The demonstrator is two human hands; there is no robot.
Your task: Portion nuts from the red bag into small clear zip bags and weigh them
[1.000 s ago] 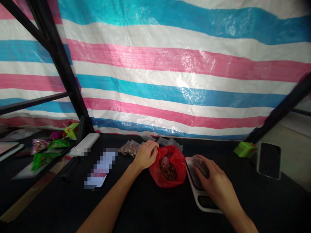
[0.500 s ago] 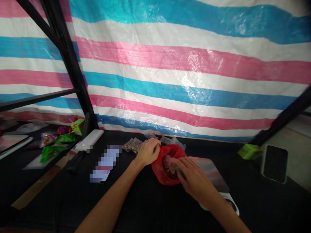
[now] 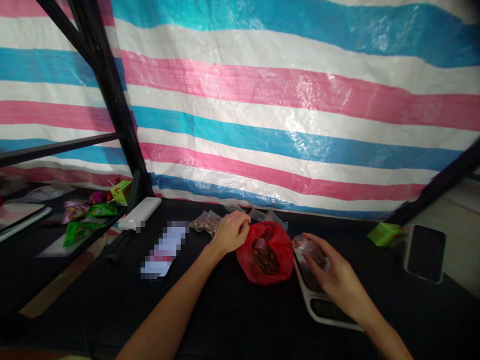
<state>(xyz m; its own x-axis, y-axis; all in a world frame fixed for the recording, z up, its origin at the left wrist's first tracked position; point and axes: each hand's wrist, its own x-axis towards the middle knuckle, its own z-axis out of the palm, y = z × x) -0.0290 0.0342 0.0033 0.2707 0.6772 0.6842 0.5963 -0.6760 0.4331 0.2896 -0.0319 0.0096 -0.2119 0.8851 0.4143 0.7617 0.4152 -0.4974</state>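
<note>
A red plastic bag [image 3: 267,255] of dark brown nuts lies open on the black table, with a small cup visible inside it. My left hand [image 3: 229,233] is closed on the bag's left rim and holds it open. My right hand [image 3: 335,277] grips a small clear pouch [image 3: 305,246] with some nuts in it, resting it on the white kitchen scale [image 3: 318,305] just right of the red bag.
Several small filled clear pouches [image 3: 204,222] lie behind my left hand. A white power bank [image 3: 140,213] and a blurred card [image 3: 165,248] lie to the left. Green snack packets [image 3: 80,231] sit far left; a green box [image 3: 387,234] and a phone [image 3: 425,252] sit far right. A black frame post [image 3: 112,105] rises at left.
My right hand was on the scale, then reached into the red bag, and has now come back over the scale with the clear pouch. My left hand stayed on the bag's rim.
</note>
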